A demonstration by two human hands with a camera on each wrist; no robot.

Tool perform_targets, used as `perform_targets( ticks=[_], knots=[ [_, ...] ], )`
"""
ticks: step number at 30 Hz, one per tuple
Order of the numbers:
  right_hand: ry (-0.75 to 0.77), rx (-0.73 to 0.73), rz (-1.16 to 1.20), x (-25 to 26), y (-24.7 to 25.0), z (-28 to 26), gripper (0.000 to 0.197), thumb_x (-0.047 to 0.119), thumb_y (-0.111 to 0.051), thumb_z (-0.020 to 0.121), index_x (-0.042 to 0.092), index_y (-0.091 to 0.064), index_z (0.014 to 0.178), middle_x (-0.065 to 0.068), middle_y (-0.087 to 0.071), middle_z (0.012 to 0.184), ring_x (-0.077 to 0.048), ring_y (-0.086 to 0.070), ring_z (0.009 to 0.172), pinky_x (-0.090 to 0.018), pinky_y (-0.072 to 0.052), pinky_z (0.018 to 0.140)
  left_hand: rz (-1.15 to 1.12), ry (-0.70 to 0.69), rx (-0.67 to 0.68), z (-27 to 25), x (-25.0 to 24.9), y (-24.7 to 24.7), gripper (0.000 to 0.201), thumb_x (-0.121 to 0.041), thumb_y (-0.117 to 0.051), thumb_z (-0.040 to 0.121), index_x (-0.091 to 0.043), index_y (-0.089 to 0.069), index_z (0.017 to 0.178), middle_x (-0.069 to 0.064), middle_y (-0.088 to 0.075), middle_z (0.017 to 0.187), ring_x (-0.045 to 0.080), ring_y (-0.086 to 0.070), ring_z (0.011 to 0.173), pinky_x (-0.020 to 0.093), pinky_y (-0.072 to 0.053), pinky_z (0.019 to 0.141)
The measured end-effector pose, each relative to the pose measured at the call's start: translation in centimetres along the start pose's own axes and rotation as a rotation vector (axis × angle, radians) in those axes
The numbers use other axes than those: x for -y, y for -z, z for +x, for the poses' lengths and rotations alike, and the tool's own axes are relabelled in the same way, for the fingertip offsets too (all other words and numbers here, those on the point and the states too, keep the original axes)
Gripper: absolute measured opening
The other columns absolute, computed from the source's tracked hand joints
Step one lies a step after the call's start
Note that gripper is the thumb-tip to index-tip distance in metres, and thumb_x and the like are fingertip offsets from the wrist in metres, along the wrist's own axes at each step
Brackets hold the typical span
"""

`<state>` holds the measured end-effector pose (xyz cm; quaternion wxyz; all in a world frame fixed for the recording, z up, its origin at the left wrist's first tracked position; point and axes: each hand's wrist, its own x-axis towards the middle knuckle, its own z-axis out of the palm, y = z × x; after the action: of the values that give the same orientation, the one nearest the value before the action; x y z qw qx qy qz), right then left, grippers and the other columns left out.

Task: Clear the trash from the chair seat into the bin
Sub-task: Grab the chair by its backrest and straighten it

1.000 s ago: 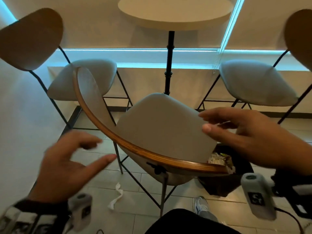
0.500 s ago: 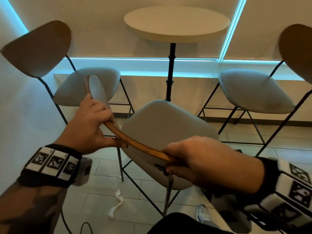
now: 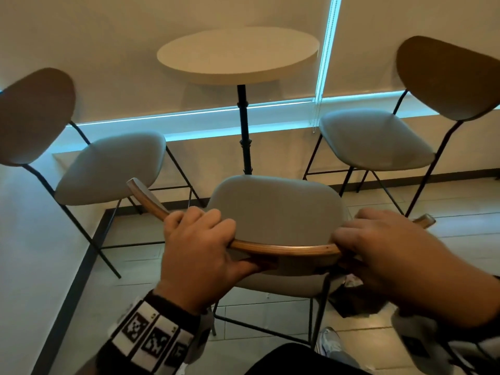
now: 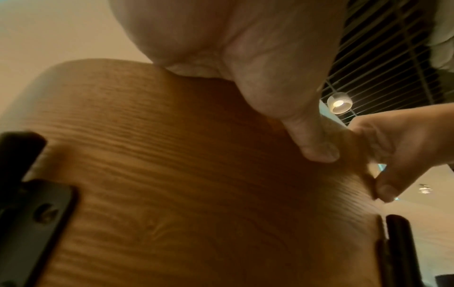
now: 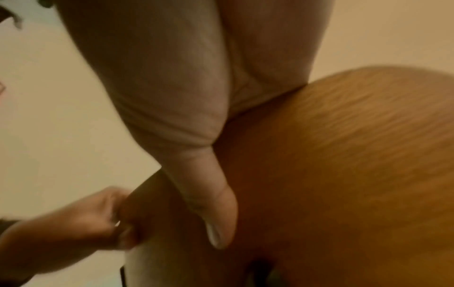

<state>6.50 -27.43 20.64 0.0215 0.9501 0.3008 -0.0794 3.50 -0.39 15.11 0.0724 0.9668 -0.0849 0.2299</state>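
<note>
The near chair has a grey padded seat [image 3: 273, 209] and a curved wooden backrest [image 3: 284, 249]. No trash shows on the seat. My left hand [image 3: 200, 247] grips the top edge of the backrest on its left part, thumb behind the wood [image 4: 172, 174]. My right hand [image 3: 378, 247] grips the same edge on the right, thumb pressed flat on the back of the wood [image 5: 343, 174]. A dark bin [image 3: 354, 301] with crumpled white trash [image 3: 351, 281] in it stands on the floor under my right wrist, mostly hidden.
A round table [image 3: 238, 55] on a black post stands behind the chair. Two matching chairs flank it, one at the left [image 3: 108, 169] and one at the right [image 3: 376, 139]. A wall runs along the left. My shoe [image 3: 328, 342] is on the tiled floor.
Both hands went from open above the chair to gripping its backrest. The chair has turned, so its backrest now faces me squarely. The white scrap on the floor is out of sight.
</note>
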Motion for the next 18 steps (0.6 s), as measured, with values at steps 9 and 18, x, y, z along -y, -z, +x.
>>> perform_targets(
  ticks=[9,18],
  knots=[
    [-0.016,-0.476,-0.015,4.8,-3.7,3.5,0.047,0.071,-0.054,0.083,0.026,-0.059,0.071,0.005,-0.055,0.061,-0.015,-0.042,0.056,-0.029,-0.034,0.058,-0.012,-0.056,0.168,2.0,4.2,2.6,0.059,-0.091,-0.064,0.06,-0.048,-0.023,0.064,-0.022,-0.032,0.065,0.009,-0.035,0.064,0.032,-0.027,0.07],
    [0.142,-0.569,-0.009,3.8,-4.9,0.7,0.046,0.063,-0.045,0.087,0.024,-0.061,0.069,0.005,-0.055,0.06,-0.018,-0.049,0.053,-0.029,-0.04,0.051,0.014,-0.057,0.197,-0.7,3.1,2.8,0.068,-0.098,-0.049,0.065,-0.03,-0.045,0.06,-0.012,-0.041,0.064,0.014,-0.037,0.062,0.034,-0.029,0.068]
  ],
)
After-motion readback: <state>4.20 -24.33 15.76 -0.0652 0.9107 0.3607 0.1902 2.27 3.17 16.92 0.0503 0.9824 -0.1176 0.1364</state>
